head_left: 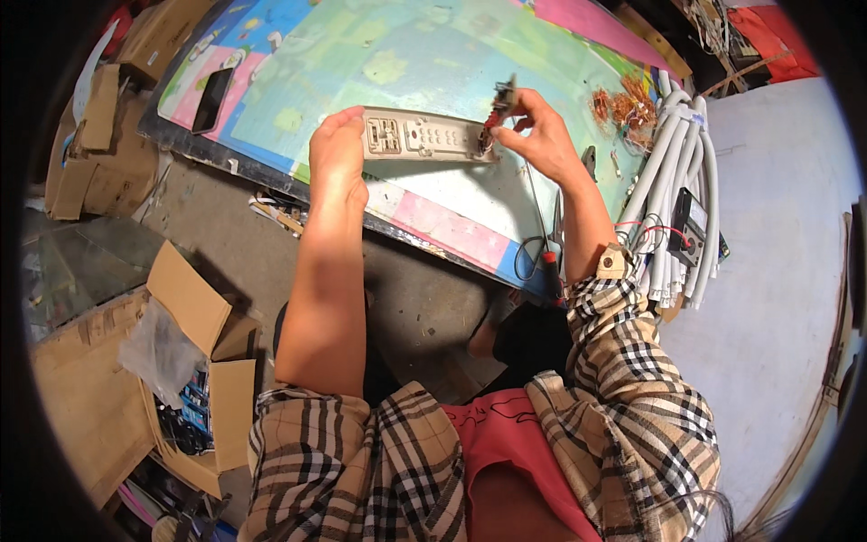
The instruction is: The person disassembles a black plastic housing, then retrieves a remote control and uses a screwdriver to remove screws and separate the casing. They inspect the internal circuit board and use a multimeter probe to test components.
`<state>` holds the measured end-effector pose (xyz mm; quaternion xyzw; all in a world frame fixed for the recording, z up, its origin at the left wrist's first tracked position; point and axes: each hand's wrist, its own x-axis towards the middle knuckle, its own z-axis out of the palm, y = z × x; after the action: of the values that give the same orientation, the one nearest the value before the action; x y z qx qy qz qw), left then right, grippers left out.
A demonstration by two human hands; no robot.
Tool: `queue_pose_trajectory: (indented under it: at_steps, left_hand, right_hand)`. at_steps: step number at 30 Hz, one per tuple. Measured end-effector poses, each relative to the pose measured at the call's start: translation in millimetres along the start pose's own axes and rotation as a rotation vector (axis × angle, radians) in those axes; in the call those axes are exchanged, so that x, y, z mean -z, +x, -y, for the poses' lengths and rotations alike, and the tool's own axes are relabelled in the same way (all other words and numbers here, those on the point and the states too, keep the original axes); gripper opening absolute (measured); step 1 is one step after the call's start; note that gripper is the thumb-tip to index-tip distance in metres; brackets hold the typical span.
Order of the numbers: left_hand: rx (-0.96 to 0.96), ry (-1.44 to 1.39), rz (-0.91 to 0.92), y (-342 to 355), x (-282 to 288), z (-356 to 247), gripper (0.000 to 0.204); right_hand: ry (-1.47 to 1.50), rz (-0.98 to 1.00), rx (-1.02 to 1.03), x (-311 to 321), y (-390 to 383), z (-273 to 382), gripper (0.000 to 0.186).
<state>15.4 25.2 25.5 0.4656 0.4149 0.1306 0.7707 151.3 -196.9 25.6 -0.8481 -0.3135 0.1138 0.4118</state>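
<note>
Left hand (337,149) grips the grey panel's (424,137) left end above the tabletop (452,63); right hand (533,131) pinches a small circuit board (501,101) at its right end.

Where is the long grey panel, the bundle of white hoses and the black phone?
long grey panel (424,137), head view, middle of its face.
white hoses (673,181), head view, middle of the bundle.
black phone (212,99), head view, its screen.
</note>
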Motion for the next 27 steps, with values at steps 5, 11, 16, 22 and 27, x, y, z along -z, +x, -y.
queue_pose_trajectory:
  at_steps: [5, 11, 16, 22, 27]
  left_hand:
    - [-0.007, -0.013, -0.003, -2, -4, -2, 0.025]
    - [-0.140, 0.060, 0.064, -2, -10, 5, 0.025]
    - [-0.246, 0.233, 0.112, -12, -16, 3, 0.025]
    - [-0.460, 0.410, 0.052, -14, -24, 9, 0.028]
    - [-0.488, 0.385, 0.003, -14, -25, 6, 0.028]
  right_hand:
    - [0.237, -0.008, -0.228, 13, -29, -18, 0.047]
    - [0.191, -0.092, -0.319, 18, -54, -17, 0.044]
    - [0.148, -0.215, -0.231, 6, -80, -17, 0.045]
    - [0.321, -0.350, -0.416, 9, -99, -15, 0.044]
    - [0.445, -0.345, -0.390, 19, -108, -38, 0.046]
